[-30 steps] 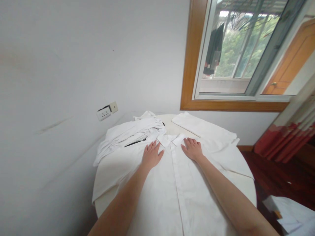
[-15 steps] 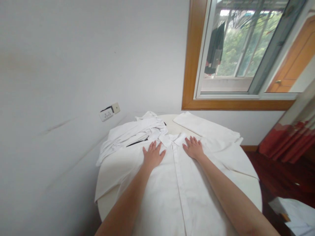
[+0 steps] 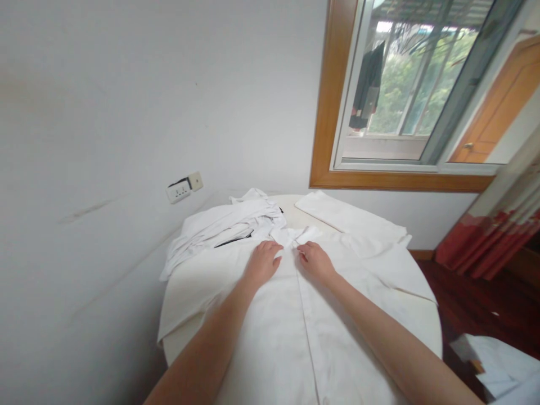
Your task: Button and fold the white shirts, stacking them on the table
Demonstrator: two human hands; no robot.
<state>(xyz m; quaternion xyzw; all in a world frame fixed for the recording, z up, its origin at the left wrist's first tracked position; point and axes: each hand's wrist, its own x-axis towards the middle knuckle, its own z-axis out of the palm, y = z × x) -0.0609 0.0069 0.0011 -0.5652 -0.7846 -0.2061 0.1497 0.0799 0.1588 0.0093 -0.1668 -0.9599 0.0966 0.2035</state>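
Observation:
A white button-up shirt (image 3: pixel 304 332) lies front-up, spread over a round white table (image 3: pixel 426 329). Its collar (image 3: pixel 295 235) points away from me. My left hand (image 3: pixel 262 262) rests on the shirt just left of the placket, fingers curled and pinching the fabric below the collar. My right hand (image 3: pixel 313 261) sits just right of the placket, fingers likewise curled onto the cloth at the neck opening. The two hands are close together, almost touching.
A heap of crumpled white garments (image 3: pixel 223 230) lies at the table's far left. A folded white garment (image 3: pixel 350 219) lies at the far right. A wall socket (image 3: pixel 183 188) is on the left wall; a window (image 3: pixel 405 90) is behind; red curtain at right.
Both hands were flat and spread on the shirt either side of the collar. They have drawn inward toward the placket and their fingers have curled onto the fabric.

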